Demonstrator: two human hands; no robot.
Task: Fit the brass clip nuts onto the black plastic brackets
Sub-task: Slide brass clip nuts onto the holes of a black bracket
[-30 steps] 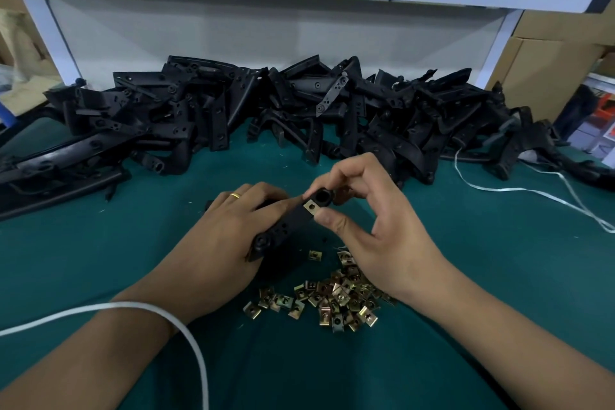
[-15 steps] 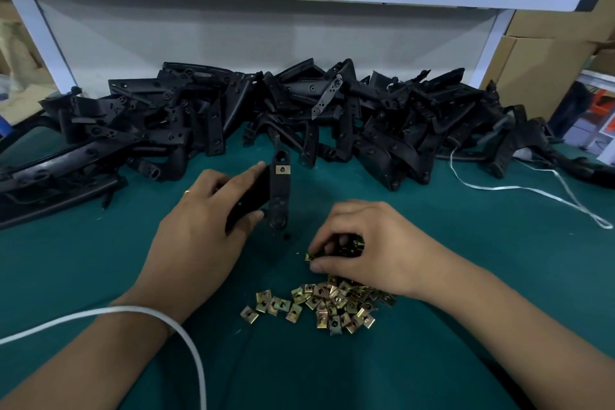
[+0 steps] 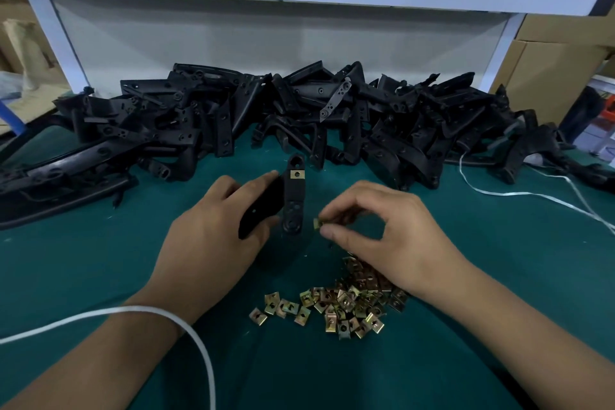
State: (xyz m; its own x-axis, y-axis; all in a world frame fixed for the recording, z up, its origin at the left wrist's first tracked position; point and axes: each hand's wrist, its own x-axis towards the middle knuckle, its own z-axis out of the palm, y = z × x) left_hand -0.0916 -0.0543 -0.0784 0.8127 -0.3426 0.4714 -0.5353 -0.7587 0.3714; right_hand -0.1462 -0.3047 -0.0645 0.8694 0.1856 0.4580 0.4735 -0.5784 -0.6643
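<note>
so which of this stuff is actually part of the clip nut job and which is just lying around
In use: bracket in left hand; clip nut in right hand; nut pile; bracket heap.

Lying about: white cord; white strap; cardboard boxes.

Left hand [image 3: 213, 236] grips palm-down with fingers curled; right hand [image 3: 382, 230] apparently pinches thumb to forefinger.

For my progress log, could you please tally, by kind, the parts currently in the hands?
Black plastic bracket: 1, held by the left hand.
Brass clip nuts: 2, a fitted nut on that bracket and a loose nut pinched in the right hand.
Total: 3.
</note>
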